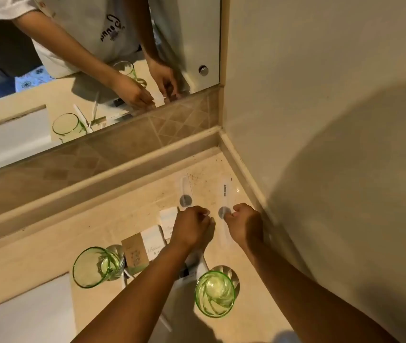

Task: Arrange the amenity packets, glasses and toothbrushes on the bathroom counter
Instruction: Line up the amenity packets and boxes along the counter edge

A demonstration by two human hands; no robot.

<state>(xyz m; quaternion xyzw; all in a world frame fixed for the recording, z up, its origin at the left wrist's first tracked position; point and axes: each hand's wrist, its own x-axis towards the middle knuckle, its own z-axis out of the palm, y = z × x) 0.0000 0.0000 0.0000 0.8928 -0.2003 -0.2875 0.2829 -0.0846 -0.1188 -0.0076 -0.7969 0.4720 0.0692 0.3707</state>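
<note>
Two wrapped toothbrushes lie side by side near the counter's back right corner, the left toothbrush and the right toothbrush. My right hand pinches the right toothbrush's wrapper at its round grey mark. My left hand hovers just left of that wrapper with its fingers curled; whether it holds anything is unclear. Under and beside it lie white amenity packets and a brown card packet. One green glass stands left of the packets. A second green glass stands between my forearms.
The beige counter meets a tiled ledge and mirror behind and a plain wall on the right. A white sink basin lies at lower left. Another white wrapped item pokes out under my left forearm.
</note>
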